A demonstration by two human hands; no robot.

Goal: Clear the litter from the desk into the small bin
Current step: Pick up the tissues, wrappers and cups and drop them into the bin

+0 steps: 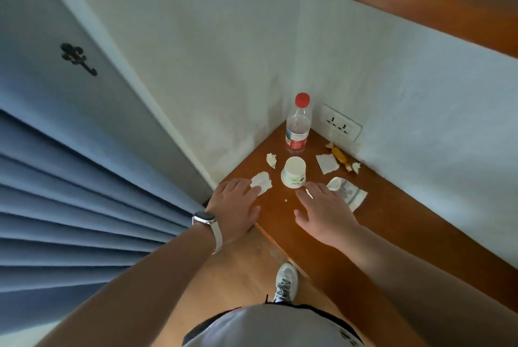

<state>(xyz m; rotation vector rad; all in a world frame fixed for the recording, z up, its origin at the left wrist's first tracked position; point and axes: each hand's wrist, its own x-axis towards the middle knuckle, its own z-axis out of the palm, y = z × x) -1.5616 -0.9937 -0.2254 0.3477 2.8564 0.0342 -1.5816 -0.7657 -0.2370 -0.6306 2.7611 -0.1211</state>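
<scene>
Curtain: I see blue pleated curtain (70,206) filling the left side, beside the desk's left edge.
Door: a pale panel (42,80) above it carries a dark ornate hook (77,57).
Socket: a white double wall socket (340,122) sits just above the desk's back edge, near the far corner.
Floor: light wood floor (238,271) in front of the desk, with one white trainer (286,282) on it.
Wall: white, meeting at the corner.
</scene>
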